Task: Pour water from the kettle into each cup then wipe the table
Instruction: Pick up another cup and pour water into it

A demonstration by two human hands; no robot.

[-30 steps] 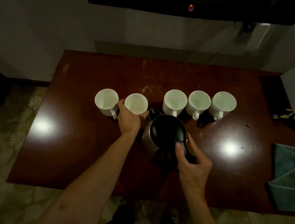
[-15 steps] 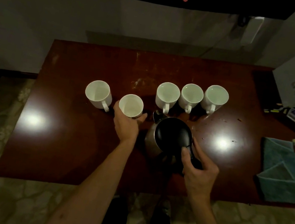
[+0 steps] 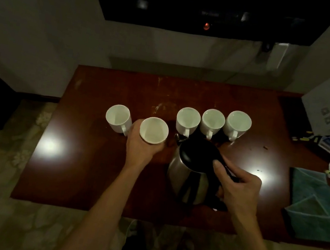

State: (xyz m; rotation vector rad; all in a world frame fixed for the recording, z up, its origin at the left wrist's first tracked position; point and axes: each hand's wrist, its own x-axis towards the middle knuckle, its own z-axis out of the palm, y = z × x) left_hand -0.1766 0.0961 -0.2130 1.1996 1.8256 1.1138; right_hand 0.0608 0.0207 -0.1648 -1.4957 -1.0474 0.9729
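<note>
Left hand (image 3: 141,147) lifted cup (image 3: 153,130) nearer

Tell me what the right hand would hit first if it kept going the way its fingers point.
Probably the kettle: the right hand grips its handle, fingers pointing across the black lid. Depth is unclear.

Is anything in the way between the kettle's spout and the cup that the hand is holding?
Nothing visible is. The left hand holds the cup just left of the kettle, which the right hand grips by the handle. Only bare table shows in the gap at the spout. The other cups stand farther back.
</note>
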